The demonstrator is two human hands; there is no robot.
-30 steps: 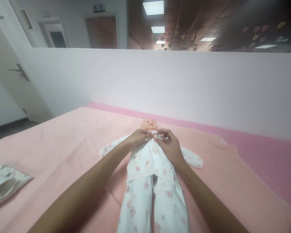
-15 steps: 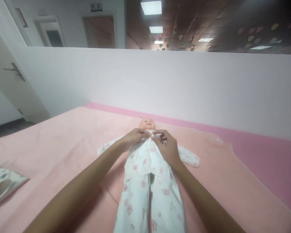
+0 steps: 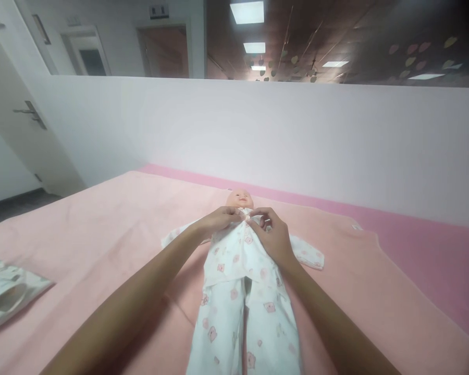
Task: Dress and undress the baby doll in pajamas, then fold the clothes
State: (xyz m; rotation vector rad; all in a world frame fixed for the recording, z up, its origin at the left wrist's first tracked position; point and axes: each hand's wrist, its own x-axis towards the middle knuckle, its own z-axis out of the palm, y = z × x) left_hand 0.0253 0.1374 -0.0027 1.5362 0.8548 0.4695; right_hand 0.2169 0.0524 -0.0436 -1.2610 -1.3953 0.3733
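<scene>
A baby doll (image 3: pixel 241 198) lies on its back, head toward the wall, dressed in a white shirt (image 3: pixel 234 255) and matching trousers (image 3: pixel 271 325) printed with small pink figures. At the shirt's neckline my left hand (image 3: pixel 223 217) pinches the front edge from the left. My right hand (image 3: pixel 271 232) grips the same front edge from the right, thumb and forefinger closed on the cloth near the collar. Both sleeves spread out sideways. Whatever fastening lies between my fingertips is too small to make out.
Beneath the doll is a pink blanket (image 3: pixel 101 224) over a brighter pink surface (image 3: pixel 426 250). A folded patterned cloth or pack (image 3: pixel 15 291) lies at the left edge. A white wall (image 3: pixel 297 135) rises behind, with a door (image 3: pixel 42 135) to the left.
The whole view has shifted slightly, so everything appears a little farther right. Both hands stay at the shirt's collar with hardly any visible finger movement.
</scene>
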